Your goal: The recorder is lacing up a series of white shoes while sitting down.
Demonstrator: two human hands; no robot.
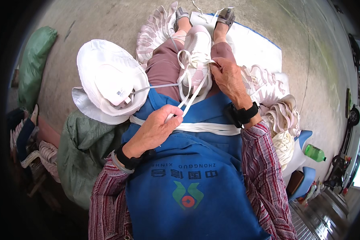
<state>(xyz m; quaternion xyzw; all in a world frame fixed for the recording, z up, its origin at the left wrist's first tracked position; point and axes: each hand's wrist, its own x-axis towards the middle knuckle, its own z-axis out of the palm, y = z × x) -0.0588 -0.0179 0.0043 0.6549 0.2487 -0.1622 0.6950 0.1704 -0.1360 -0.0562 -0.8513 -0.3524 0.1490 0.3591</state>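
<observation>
On my lap, between my thighs, lies a white and pale pink sneaker [197, 46] with its toe pointing away from me. White flat shoelaces [195, 96] run loosely through its upper part and trail toward me. My left hand [160, 126], below the shoe, is closed on the lace ends. At the shoe's right side my right hand [228, 78] pinches a stretch of lace near the eyelets. A grey strip [156, 86] reaches from the shoe's left side to a white hat-shaped holder [88, 66]. A bundle of white laces [204, 128] lies across my blue apron [188, 160].
Stacked pale shoe uppers [152, 34] lie beyond my left leg, with more uppers [266, 82] at my right. A ball of cream laces [284, 148] sits below those. Green sacks [88, 148] stand at the left. A green bottle [315, 153] lies at the right.
</observation>
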